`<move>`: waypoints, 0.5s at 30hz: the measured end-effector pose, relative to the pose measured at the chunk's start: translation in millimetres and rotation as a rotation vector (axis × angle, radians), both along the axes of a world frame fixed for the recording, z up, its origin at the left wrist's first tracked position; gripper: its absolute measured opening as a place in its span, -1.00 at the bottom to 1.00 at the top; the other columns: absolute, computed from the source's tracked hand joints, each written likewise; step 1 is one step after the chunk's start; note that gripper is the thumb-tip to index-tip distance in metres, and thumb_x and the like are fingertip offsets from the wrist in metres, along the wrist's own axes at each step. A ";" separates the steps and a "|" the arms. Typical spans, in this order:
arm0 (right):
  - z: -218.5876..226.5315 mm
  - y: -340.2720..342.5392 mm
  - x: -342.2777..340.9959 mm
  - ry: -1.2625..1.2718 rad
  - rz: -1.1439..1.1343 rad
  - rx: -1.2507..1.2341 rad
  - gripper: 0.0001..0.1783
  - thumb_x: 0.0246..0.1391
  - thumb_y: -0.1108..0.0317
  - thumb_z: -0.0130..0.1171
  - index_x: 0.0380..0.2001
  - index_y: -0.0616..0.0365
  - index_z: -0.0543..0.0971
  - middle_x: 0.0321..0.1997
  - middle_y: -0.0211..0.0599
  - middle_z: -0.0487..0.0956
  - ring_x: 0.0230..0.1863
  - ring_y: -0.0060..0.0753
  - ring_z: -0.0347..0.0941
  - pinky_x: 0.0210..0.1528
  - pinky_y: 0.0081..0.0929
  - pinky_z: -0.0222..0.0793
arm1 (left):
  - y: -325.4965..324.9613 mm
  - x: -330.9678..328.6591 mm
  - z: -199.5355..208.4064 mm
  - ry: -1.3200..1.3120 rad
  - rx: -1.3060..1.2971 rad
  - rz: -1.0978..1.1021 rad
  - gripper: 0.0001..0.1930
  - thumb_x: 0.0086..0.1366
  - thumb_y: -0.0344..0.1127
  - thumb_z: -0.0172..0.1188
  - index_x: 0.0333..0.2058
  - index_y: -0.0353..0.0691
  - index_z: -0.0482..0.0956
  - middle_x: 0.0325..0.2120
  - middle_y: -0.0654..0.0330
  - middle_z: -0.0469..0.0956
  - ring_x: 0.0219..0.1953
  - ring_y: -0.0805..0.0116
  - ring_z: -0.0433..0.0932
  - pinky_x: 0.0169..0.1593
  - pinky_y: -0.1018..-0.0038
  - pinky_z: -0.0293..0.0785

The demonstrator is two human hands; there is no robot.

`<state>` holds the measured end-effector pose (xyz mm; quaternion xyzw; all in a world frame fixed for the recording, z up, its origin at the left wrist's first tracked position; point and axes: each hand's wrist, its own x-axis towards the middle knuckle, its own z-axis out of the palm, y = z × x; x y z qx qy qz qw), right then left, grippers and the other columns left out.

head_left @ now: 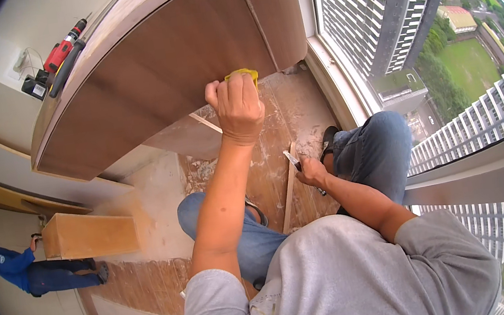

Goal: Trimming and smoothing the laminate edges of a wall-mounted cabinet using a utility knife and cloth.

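Note:
My left hand is closed around a small yellow piece, perhaps a scraper or a cloth, and presses it to the lower edge of a brown wood-grain panel. Most of the yellow piece hides behind my fingers. Lower and to the right, near my knee, my right hand grips a tool with a silver blade and a dark handle. Its exact kind is too small to tell. The blade points up and left, over a thin wooden strip on the floor.
A red cordless drill and a dark-handled tool lie on the panel's top ledge. To the right is a large window with a sill. At far left a person in blue handles a wooden box. Dust covers the floorboards.

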<state>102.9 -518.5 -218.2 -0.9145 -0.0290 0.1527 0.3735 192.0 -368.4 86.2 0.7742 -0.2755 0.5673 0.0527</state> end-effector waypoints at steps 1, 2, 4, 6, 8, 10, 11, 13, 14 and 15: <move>-0.2 0.6 0.4 0.012 -0.011 -0.009 -0.55 -0.02 0.19 0.31 -0.16 0.34 0.55 -0.18 0.34 0.64 -0.05 0.37 0.59 0.03 0.13 0.50 | -0.2 -0.9 -4.2 0.007 0.001 0.003 -0.69 0.04 -0.62 0.25 -0.18 -0.28 0.61 -0.24 0.13 0.57 -0.23 0.10 0.53 0.06 0.08 0.38; -0.3 0.8 1.1 0.024 -0.022 -0.018 -0.55 -0.02 0.20 0.31 -0.16 0.34 0.55 -0.18 0.35 0.64 -0.05 0.38 0.59 0.03 0.13 0.50 | -1.9 2.7 -6.8 0.010 0.001 0.001 -0.69 0.04 -0.62 0.25 -0.18 -0.28 0.61 -0.24 0.13 0.57 -0.23 0.10 0.53 0.06 0.08 0.38; 2.9 0.7 0.7 0.023 -0.018 -0.020 -0.55 -0.03 0.20 0.31 -0.16 0.34 0.55 -0.18 0.36 0.64 -0.05 0.38 0.59 0.04 0.14 0.50 | -10.8 1.8 10.8 -0.004 -0.023 0.005 -0.68 0.03 -0.62 0.26 -0.18 -0.28 0.61 -0.23 0.12 0.57 -0.25 0.10 0.53 0.05 0.06 0.37; 5.2 2.7 -1.2 0.015 -0.014 -0.020 -0.55 -0.03 0.20 0.31 -0.16 0.35 0.55 -0.18 0.36 0.64 -0.05 0.38 0.59 0.04 0.14 0.50 | -11.8 7.5 12.3 -0.038 -0.021 0.016 -0.68 0.03 -0.62 0.26 -0.18 -0.28 0.61 -0.24 0.12 0.57 -0.24 0.10 0.53 0.06 0.06 0.37; 5.4 2.6 -0.2 0.014 0.007 -0.007 -0.55 -0.03 0.21 0.31 -0.15 0.35 0.55 -0.18 0.37 0.64 -0.05 0.38 0.59 0.03 0.14 0.51 | -9.8 7.3 9.1 -0.080 -0.020 0.021 -0.68 0.02 -0.62 0.26 -0.18 -0.28 0.61 -0.24 0.13 0.57 -0.24 0.10 0.54 0.06 0.05 0.37; 6.0 4.4 1.1 0.012 -0.002 -0.003 -0.55 -0.03 0.21 0.31 -0.16 0.35 0.55 -0.18 0.37 0.64 -0.06 0.39 0.59 0.02 0.14 0.51 | -2.7 -1.4 -2.6 0.007 0.000 0.012 -0.70 0.03 -0.62 0.26 -0.20 -0.27 0.61 -0.25 0.13 0.57 -0.24 0.12 0.55 0.06 0.06 0.37; 6.5 5.4 2.3 0.013 -0.010 -0.001 -0.56 -0.03 0.22 0.31 -0.16 0.35 0.55 -0.18 0.36 0.64 -0.06 0.39 0.60 0.02 0.14 0.51 | -1.3 2.2 -5.5 0.004 0.003 0.011 -0.70 0.03 -0.62 0.26 -0.20 -0.27 0.61 -0.25 0.13 0.57 -0.24 0.12 0.55 0.06 0.06 0.37; 3.9 1.7 2.4 0.002 -0.014 -0.006 -0.55 -0.03 0.22 0.31 -0.16 0.35 0.55 -0.18 0.36 0.64 -0.06 0.39 0.60 0.02 0.13 0.51 | -7.6 -2.3 1.7 0.066 -0.009 0.026 -0.72 0.03 -0.61 0.26 -0.22 -0.27 0.62 -0.24 0.13 0.58 -0.23 0.12 0.55 0.06 0.06 0.37; 2.7 0.1 1.8 -0.014 -0.016 -0.011 -0.55 -0.03 0.22 0.31 -0.16 0.35 0.55 -0.19 0.36 0.65 -0.06 0.39 0.60 0.03 0.13 0.51 | -11.7 -0.6 7.1 0.072 -0.008 0.023 -0.72 0.03 -0.61 0.26 -0.22 -0.27 0.62 -0.24 0.13 0.58 -0.23 0.12 0.55 0.06 0.06 0.37; 5.4 2.1 1.3 -0.014 -0.015 -0.008 -0.55 -0.03 0.22 0.31 -0.16 0.35 0.55 -0.19 0.36 0.65 -0.06 0.39 0.60 0.03 0.13 0.51 | -14.4 4.8 16.4 0.004 -0.038 0.014 -0.75 0.05 -0.60 0.23 -0.24 -0.28 0.62 -0.25 0.14 0.56 -0.25 0.14 0.53 0.06 0.06 0.35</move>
